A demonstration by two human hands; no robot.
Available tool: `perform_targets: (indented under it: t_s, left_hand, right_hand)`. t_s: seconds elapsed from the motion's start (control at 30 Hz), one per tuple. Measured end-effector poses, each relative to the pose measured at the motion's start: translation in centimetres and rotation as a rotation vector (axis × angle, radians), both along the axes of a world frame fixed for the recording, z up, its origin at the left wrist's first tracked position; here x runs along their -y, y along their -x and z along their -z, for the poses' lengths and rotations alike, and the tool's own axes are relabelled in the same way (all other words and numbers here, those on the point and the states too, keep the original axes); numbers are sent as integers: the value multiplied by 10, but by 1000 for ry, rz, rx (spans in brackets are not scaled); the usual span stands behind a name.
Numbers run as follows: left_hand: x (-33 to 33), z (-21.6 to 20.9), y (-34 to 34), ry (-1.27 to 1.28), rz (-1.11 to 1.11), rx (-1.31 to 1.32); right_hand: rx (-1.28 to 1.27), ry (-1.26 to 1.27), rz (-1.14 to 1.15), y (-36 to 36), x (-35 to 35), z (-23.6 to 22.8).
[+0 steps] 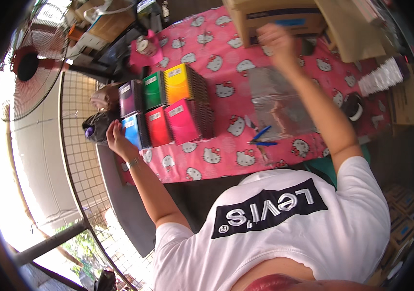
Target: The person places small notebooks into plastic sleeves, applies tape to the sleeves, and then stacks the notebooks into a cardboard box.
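At the left of the table, my left hand (118, 140) rests against the outer edge of a stack of blue spiral notebooks (132, 131), fingers stretched out. More spiral notebook stacks adjoin it: red (158, 126), pink (182, 121), purple (130, 97), green (154, 89) and yellow (177, 82). My right hand (280, 46) is raised in front of a cardboard box (279, 19) at the far side. Motion smears its fingers, so any grip is unclear. Below that forearm lie clear plastic sleeves (265, 92) and blue-handled scissors or pliers (263, 137).
A pink patterned cloth (226, 160) covers the table. A tape roll (354, 107) lies at the right, near a white stack (383, 77). Dark bags (101, 123) sit beyond the left edge. A fan (26, 63) stands at far left, by a wire grille (83, 145).
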State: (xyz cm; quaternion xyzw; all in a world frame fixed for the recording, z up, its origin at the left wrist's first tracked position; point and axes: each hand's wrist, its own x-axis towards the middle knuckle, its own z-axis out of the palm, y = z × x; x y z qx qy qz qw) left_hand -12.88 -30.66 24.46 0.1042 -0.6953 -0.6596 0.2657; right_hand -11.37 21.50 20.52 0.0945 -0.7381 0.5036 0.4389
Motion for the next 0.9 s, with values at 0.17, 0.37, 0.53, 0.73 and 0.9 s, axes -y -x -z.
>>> perform_targets:
  t_s: [0.17, 0.37, 0.53, 0.73, 0.9]
  left_hand:
    - [113, 31, 99, 559, -19, 155]
    - [73, 43, 130, 879, 302, 475]
    - [53, 43, 143, 1085, 126, 487]
    - [97, 42, 158, 876, 191, 501]
    - [42, -13, 106, 174, 448, 306]
  right_hand:
    - [456, -236, -254, 68, 267, 18]
    - [934, -751, 166, 120, 343, 5]
    - [656, -437, 219, 127, 349, 12]
    - [531, 101, 28, 98, 295, 1]
    - [908, -233, 274, 64, 260, 37]
